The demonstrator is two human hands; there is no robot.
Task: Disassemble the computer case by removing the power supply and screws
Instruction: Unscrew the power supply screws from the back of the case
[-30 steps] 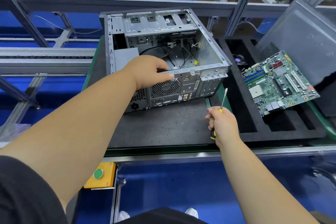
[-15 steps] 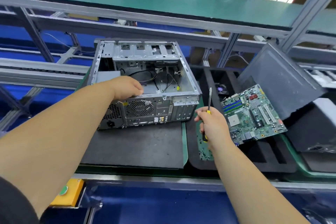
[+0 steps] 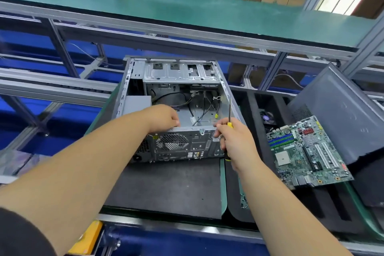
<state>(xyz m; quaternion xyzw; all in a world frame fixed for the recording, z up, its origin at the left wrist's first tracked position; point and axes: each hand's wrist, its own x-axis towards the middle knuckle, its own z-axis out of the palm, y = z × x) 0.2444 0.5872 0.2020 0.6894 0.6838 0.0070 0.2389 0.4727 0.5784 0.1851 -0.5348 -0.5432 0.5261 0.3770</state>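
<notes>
An open grey computer case (image 3: 180, 72) lies on its side on a dark mat, rear panel with fan grille (image 3: 172, 141) facing me. The grey power supply (image 3: 138, 103) sits in its left rear corner. My left hand (image 3: 164, 117) grips the case's upper rear edge, fingers curled over it. My right hand (image 3: 233, 138) holds a yellow-and-black screwdriver (image 3: 229, 114), shaft pointing up, at the case's right rear corner. Loose cables lie inside the case.
A green motherboard (image 3: 305, 151) rests on a black foam tray (image 3: 245, 193) to the right, with a grey side panel (image 3: 340, 114) leaning behind it. A yellow button box (image 3: 89, 239) sits at the bench front. A green shelf (image 3: 166, 4) spans above.
My right hand has carried the screwdriver left from beside the case to its right rear corner. My left hand stays on the rear edge. The view has tilted up.
</notes>
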